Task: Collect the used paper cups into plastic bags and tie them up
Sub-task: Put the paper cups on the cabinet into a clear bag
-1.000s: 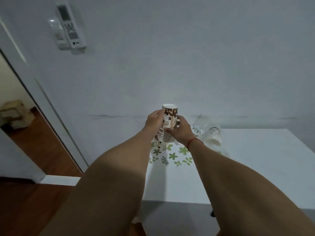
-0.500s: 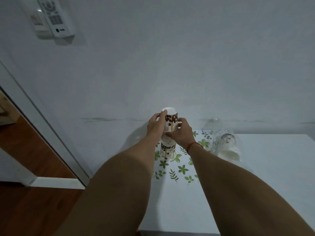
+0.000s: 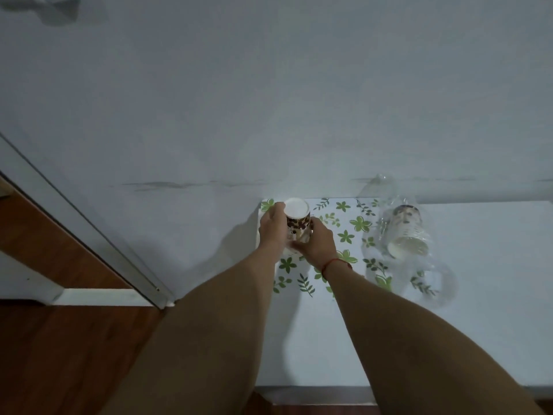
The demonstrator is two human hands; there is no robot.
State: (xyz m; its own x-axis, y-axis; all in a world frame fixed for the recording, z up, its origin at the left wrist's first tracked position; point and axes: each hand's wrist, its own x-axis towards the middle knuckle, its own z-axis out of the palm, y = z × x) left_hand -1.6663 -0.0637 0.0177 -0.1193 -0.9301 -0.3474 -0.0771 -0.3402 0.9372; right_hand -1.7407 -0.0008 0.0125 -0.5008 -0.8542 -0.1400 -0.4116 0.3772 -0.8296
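A: Quick one, where are your hands?
B: Both on the cup stack [image 3: 297, 224]. Your left hand [image 3: 270, 232] wraps the stack's left side with its fingers curled round. Your right hand [image 3: 317, 245] grips the right side, a bit lower. Both are clamped on it.
A: And where's the stack?
B: Upside down, white base up, over the far left corner of the leaf-print mat [image 3: 347, 236] on the white table [image 3: 493, 280], close to the wall [image 3: 269, 115]. Can't tell if its lower rim touches the mat, your hands hide it.
A: Bag?
B: The clear plastic bag [image 3: 440, 284] lies to the right of the stack and apart from it, partly on the mat, partly on bare table. More paper cups [image 3: 408, 236] are nested inside it, on their side, open mouth toward you. Tied or not, can't tell.
A: Anything else?
B: Red string [image 3: 328, 265] on your right wrist, wood floor [image 3: 74, 354] and a door frame [image 3: 89, 235] off to the left
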